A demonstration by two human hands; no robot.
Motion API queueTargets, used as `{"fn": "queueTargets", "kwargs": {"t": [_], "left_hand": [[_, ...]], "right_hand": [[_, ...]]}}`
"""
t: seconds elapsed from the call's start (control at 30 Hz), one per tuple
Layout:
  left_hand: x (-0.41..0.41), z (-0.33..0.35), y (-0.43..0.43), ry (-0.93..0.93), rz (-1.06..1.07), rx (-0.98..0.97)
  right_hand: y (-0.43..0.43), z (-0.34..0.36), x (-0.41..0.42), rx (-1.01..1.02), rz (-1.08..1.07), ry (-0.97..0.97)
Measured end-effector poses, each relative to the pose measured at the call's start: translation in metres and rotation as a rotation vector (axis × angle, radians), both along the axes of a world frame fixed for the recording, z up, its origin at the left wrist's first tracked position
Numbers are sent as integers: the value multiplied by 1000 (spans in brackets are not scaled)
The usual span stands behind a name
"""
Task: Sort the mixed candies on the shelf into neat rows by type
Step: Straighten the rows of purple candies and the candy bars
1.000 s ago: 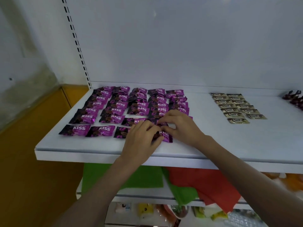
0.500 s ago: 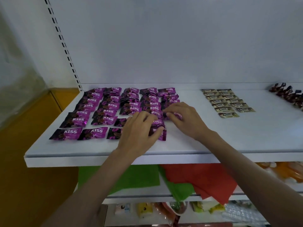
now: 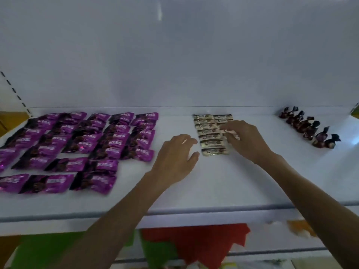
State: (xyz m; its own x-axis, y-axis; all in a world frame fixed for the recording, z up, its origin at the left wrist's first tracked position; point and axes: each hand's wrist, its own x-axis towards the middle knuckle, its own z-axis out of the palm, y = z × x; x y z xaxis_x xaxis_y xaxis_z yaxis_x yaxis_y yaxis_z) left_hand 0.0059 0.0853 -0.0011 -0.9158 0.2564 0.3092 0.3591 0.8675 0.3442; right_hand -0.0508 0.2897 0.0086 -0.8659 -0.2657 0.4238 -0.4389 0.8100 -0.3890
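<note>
Head view looks down on a white shelf that carries three kinds of sweets, each in its own patch. Across the left half of the frame lie the purple candies, flat packets set in rows, and the word "KISS" reads clearly on many of them. Right of centre, the gold candies sit in two short columns side by side; their print is too blurred to read. At the upper right, the dark twist-wrapped candies run in a slanting line, well apart from the rest.

The left hand is loosely spread, holding nothing, on the bare shelf between the purple and gold groups. The right hand is over the right gold column, its fingers curled and seeming to pinch a pale candy that lies askew to the column.

Below the shelf's front edge, a green sheet and a red sheet show on a lower shelf.
</note>
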Motion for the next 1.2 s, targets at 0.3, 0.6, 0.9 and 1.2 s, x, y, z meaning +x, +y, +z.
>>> {"fn": "queueTargets", "kwargs": {"t": [0.3,0.6,0.9,1.2], "left_hand": [[-61,-12,71,-108,64,-68],[-78,-24,81,-256,66,-215],[-72,-18,76,-96,77,7],[-70,-26,73,-76,48,-73]], "right_hand": [[64,-16,-56,157,90,-121],[69,-19,-76,328,122,-151],[64,-23,-71,321,164,-76],[58,-24,-60,363,239,30]]}}
